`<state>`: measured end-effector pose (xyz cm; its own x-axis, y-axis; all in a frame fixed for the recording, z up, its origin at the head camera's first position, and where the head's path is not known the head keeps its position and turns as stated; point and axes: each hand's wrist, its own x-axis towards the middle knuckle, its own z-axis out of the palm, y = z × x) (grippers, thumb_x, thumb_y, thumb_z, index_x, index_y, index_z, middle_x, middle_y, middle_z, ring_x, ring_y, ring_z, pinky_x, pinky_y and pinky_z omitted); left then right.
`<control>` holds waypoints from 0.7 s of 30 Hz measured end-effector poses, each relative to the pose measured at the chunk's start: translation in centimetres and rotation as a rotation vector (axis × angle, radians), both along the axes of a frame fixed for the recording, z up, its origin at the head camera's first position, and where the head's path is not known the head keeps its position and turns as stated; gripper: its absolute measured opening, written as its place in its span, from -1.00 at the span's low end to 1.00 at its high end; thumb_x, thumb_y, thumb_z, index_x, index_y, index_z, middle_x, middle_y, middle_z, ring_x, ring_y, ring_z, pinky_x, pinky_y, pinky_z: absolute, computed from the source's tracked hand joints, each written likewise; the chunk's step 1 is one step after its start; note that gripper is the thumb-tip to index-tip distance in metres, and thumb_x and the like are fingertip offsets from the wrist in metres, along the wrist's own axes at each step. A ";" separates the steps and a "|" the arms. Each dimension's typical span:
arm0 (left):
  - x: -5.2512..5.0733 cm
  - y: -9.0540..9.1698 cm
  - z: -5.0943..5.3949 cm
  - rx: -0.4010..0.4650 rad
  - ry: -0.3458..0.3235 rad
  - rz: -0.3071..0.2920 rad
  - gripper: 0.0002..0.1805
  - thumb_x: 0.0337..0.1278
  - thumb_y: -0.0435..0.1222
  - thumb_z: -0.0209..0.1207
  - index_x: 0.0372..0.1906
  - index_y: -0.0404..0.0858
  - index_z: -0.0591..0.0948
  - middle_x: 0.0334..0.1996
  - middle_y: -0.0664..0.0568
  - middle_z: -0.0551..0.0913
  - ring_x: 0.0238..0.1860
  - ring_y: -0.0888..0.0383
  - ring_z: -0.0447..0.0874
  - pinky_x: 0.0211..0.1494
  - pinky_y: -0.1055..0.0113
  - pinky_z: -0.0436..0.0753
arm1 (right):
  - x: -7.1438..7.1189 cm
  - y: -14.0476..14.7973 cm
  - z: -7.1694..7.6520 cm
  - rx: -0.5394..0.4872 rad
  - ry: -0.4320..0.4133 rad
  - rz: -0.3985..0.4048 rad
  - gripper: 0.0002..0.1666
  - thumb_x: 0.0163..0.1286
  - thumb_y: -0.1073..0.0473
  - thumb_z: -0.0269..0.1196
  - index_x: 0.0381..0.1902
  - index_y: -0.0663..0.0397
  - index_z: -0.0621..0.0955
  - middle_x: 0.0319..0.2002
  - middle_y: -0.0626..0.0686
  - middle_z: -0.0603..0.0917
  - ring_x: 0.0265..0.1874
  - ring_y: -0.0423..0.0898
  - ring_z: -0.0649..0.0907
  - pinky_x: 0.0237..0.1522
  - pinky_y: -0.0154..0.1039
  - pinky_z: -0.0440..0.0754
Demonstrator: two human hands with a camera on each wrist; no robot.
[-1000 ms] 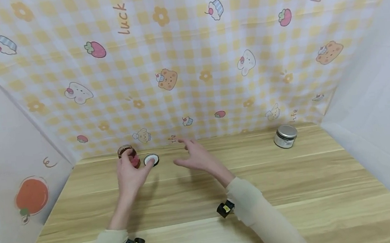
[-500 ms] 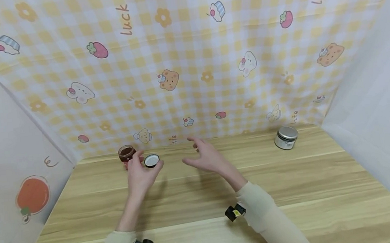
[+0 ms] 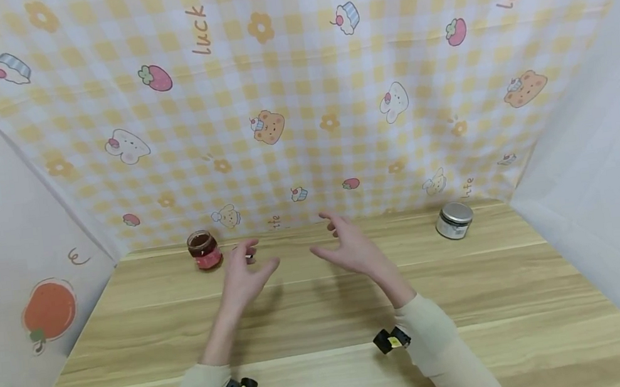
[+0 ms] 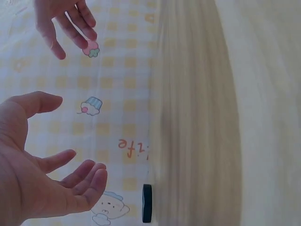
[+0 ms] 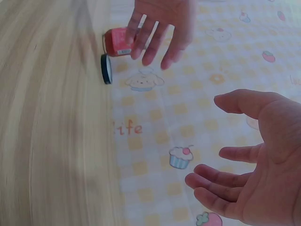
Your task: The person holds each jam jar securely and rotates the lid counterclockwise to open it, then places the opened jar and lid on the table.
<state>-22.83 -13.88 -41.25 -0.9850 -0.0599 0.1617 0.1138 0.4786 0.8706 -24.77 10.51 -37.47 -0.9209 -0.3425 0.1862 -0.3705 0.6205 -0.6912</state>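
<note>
An uncapped glass jar [image 3: 204, 252] with dark reddish contents and a pink-red label stands upright at the back left of the table. To its right lies a dark-rimmed lid [image 4: 147, 203], mostly hidden behind my left hand [image 3: 242, 279] in the head view. That hand hovers above the table with fingers loosely bent, thumb apart, holding nothing. My right hand [image 3: 354, 250] hovers to its right in much the same pose, also without anything in its fingers. In the right wrist view the lid [image 5: 106, 69] shows its pale inside and stays apart from both hands.
At the back right stands a closed jar [image 3: 454, 220] with a silver lid and a pale label. A yellow checked cloth [image 3: 303, 125] hangs along the rear edge of the wooden table [image 3: 301, 320]. White sheets [image 3: 604, 188] hang at the sides.
My left hand has moved right, away from the open jar and across in front of the lid. My right hand has also drifted right. Jars and lid stay in place.
</note>
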 end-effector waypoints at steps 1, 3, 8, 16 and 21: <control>-0.1 0.2 0.0 0.006 0.007 -0.007 -0.33 0.16 -0.26 0.37 0.33 -0.38 0.42 0.14 -0.32 0.44 0.16 -0.29 0.46 0.23 -0.09 0.45 | 0.0 0.2 0.0 0.000 0.005 -0.003 -0.08 0.35 -0.06 0.37 0.52 0.10 0.26 0.22 0.29 0.47 0.16 0.23 0.53 0.09 0.12 0.56; -0.3 0.5 -0.2 0.016 0.019 -0.022 -0.36 0.17 -0.30 0.35 0.32 -0.39 0.43 0.13 -0.33 0.45 0.14 -0.29 0.47 0.21 -0.09 0.46 | 0.2 0.7 0.1 0.009 0.018 -0.006 -0.09 0.35 -0.06 0.37 0.52 0.11 0.26 0.23 0.30 0.47 0.16 0.25 0.53 0.09 0.14 0.56; -0.5 1.3 -0.4 0.039 0.060 -0.064 -0.41 0.17 -0.36 0.33 0.29 -0.43 0.45 0.12 -0.34 0.48 0.11 -0.31 0.51 0.19 -0.09 0.50 | 0.6 1.7 0.1 0.041 0.038 -0.010 -0.09 0.36 -0.07 0.36 0.52 0.13 0.26 0.24 0.30 0.48 0.18 0.26 0.53 0.10 0.15 0.56; -0.6 2.9 -0.3 0.091 0.107 -0.141 -0.43 0.15 -0.38 0.34 0.28 -0.37 0.49 0.15 -0.25 0.49 0.10 -0.22 0.51 0.09 0.00 0.56 | 0.7 3.8 0.2 0.043 0.068 -0.053 -0.11 0.36 -0.07 0.36 0.51 0.10 0.27 0.19 0.29 0.51 0.17 0.27 0.53 0.08 0.19 0.56; -0.6 3.8 -0.3 0.132 0.109 -0.181 -0.45 0.19 -0.36 0.34 0.29 -0.33 0.50 0.16 -0.20 0.48 0.12 -0.20 0.49 0.08 0.06 0.54 | 0.6 5.1 0.2 0.046 0.065 -0.077 -0.11 0.37 -0.06 0.35 0.51 0.12 0.27 0.17 0.31 0.51 0.15 0.29 0.53 0.07 0.19 0.55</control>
<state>-23.47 -10.12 -41.54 -0.9586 0.0887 0.2704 0.2845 0.3249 0.9019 -24.22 15.63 -37.25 -0.9313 -0.2805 0.2322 -0.3635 0.6797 -0.6370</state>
